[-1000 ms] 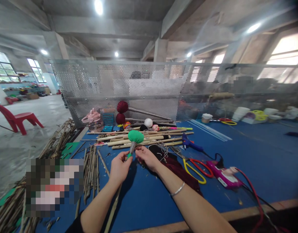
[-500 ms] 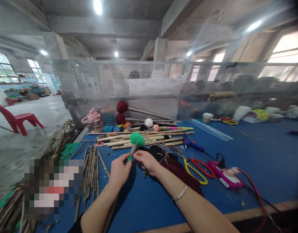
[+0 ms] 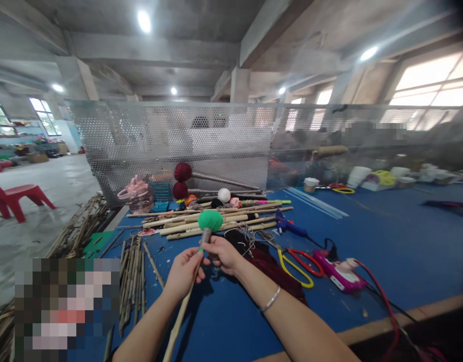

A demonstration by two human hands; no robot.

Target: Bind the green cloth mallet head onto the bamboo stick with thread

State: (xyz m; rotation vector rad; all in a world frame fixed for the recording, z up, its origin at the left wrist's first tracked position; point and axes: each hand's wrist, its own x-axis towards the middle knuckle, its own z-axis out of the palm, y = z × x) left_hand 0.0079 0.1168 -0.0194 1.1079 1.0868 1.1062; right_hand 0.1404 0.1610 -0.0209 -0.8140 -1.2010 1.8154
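Observation:
A stick [image 3: 179, 319] with a green padded head [image 3: 210, 220] is held up over the blue table, its lower end toward me. Grey wrapping [image 3: 205, 235] covers the neck just below the head. My left hand [image 3: 186, 271] is closed round the stick under the wrapping. Against the neck, from the right, my right hand [image 3: 220, 253] pinches with thumb and fingers; a little grey strand hangs below it. Dark red and black cloth [image 3: 271, 266] lies to the right of my right hand, with loose grey cord [image 3: 248, 236] over its upper part.
Scissors [image 3: 297, 266], a blue glue gun [image 3: 290, 224] and a magenta power strip [image 3: 340, 271] lie to the right. Pale sticks [image 3: 186, 229] lie behind my hands; thin twigs [image 3: 132, 281] lie left. A perforated metal screen [image 3: 223, 146] stands at the back.
The view has shifted a little. The green head is more upright, and more of the pale stick shows below my left hand. My right hand has moved closer round the neck.

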